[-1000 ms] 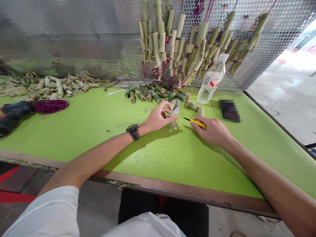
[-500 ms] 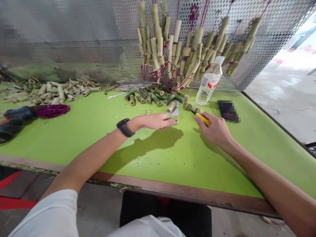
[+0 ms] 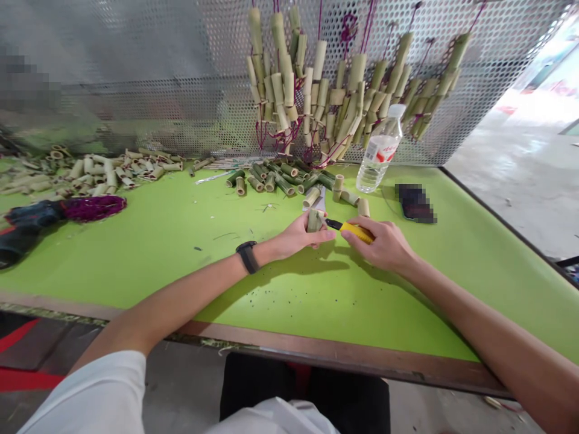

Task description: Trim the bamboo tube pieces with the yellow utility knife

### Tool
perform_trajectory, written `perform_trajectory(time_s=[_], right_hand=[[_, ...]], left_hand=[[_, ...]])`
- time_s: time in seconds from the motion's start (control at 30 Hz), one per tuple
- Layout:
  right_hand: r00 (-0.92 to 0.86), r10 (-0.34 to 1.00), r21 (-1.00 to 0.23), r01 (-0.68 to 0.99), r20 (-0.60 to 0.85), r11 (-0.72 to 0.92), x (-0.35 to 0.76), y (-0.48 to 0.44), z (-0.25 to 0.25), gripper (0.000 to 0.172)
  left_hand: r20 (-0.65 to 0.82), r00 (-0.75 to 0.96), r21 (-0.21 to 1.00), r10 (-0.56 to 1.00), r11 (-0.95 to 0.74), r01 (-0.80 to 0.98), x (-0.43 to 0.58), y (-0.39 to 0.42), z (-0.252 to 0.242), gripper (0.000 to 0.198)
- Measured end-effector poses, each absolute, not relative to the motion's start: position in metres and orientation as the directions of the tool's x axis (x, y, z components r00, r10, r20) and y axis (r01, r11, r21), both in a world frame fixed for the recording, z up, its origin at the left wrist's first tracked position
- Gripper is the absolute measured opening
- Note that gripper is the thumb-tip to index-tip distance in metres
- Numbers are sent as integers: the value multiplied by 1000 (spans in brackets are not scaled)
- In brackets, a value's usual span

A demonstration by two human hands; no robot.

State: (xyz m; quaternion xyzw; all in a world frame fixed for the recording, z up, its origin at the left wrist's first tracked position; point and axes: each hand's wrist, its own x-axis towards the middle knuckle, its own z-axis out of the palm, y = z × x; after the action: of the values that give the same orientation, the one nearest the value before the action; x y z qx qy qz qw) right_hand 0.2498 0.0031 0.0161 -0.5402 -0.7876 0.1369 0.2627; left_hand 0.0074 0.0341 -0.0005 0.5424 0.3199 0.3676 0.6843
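My left hand (image 3: 304, 234) grips a short bamboo tube (image 3: 314, 220), tilted, above the middle of the green table. In my right hand (image 3: 383, 242) is a yellow utility knife (image 3: 357, 232), its dark tip pointing left at the tube's side; whether the blade touches the bamboo I cannot tell. Just beyond the hands lie a few pale, peeled tubes (image 3: 363, 207), and a heap of green bamboo tubes (image 3: 283, 181) spreads behind to the left.
A water bottle (image 3: 380, 150) and a phone (image 3: 415, 202) are at the right. Bamboo pieces hang on purple cords (image 3: 346, 90) against the perforated metal panel (image 3: 190, 114). At left are a power drill (image 3: 27, 226), purple cord (image 3: 96, 208) and a pile of cut bamboo (image 3: 108, 172).
My left hand has turned and raised the tube, which now shows clearly. My right hand has come left, bringing the knife up to it.
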Motion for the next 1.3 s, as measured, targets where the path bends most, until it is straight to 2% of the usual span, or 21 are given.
perform_trajectory(time_s=[0.1,0.23,0.4,0.63,0.73,0.97,1.13,1.3], right_hand=[[-325,918,-508,764,228,397,247,1,14,65],[-329,913,-488,772,242,407,244,-2,16,58],[-304,918,-481,784,253,392,244,-5,19,58],[-225,887,-359,853,404,380,240,-9,15,55],[-236,891,-381,839,387,388,240,-9,15,54],[-326,914,-480,779,241,404,241,-7,19,55],[-285,925,-480,793,249,374,241,-7,18,61],[-232,914,-407,839,333,362,236,-10,16,54]], left_hand=[[-31,508,981,861,125,-152,12,29,-4,64],[0,516,986,857,87,-144,15,25,-4,66],[10,507,999,862,14,-43,14,23,-2,60],[-78,441,996,894,87,-1,18,26,-4,53],[-77,426,996,901,89,-8,18,26,-6,53],[-12,464,998,886,36,-42,13,28,-14,59],[14,467,1000,884,-4,-22,13,27,-10,59],[-38,416,999,909,46,-10,17,27,-7,59]])
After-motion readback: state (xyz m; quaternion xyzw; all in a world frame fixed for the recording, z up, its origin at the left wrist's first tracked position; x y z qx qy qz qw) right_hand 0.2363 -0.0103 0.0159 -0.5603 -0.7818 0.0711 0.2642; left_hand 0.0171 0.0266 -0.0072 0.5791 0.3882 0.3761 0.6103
